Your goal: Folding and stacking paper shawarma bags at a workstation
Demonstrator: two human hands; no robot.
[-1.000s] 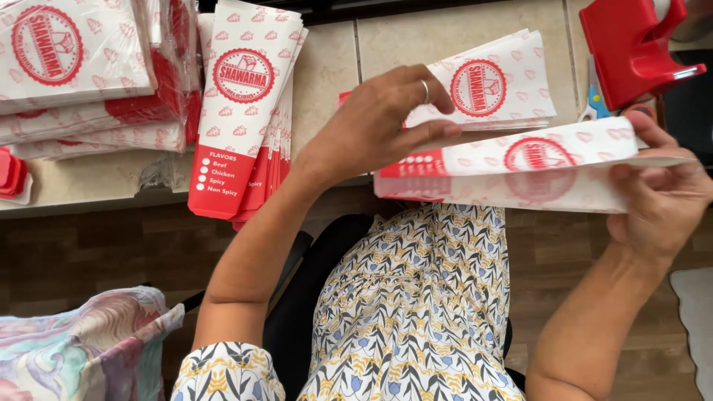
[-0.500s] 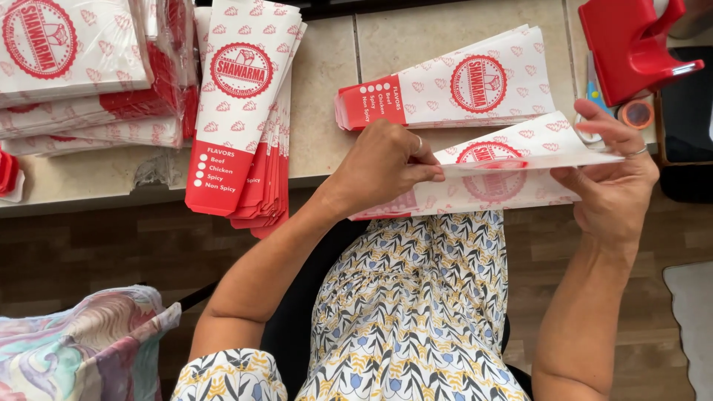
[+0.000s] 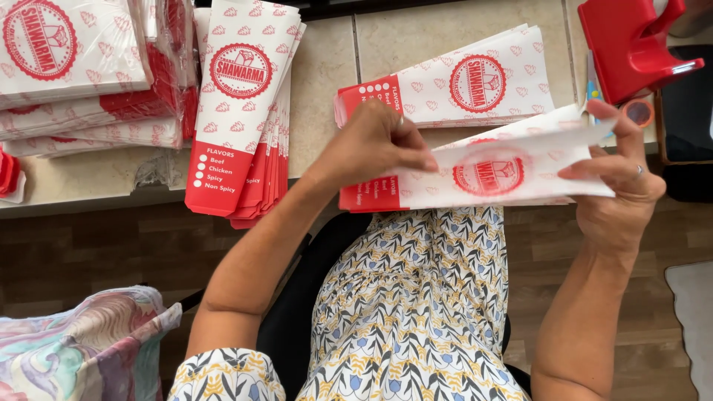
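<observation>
I hold a long white paper food bag (image 3: 483,172) with a red end and a round red emblem, level above my lap. My left hand (image 3: 375,145) pinches its red end between thumb and fingers. My right hand (image 3: 620,178) grips the open white end, fingers spread along the edge. Just beyond the bag, a flat pile of the same bags (image 3: 460,89) lies on the beige tiled counter (image 3: 327,82).
A taller stack of bags (image 3: 241,111) overhangs the counter edge at centre left. Plastic-wrapped bundles of bags (image 3: 82,67) lie at far left. A red plastic device (image 3: 631,41) and a tape roll (image 3: 639,113) sit at right. A marbled cloth bag (image 3: 82,349) is at lower left.
My left hand came off the pile on the counter and took the red end of the bag. The bag has risen and turned flatter between both hands.
</observation>
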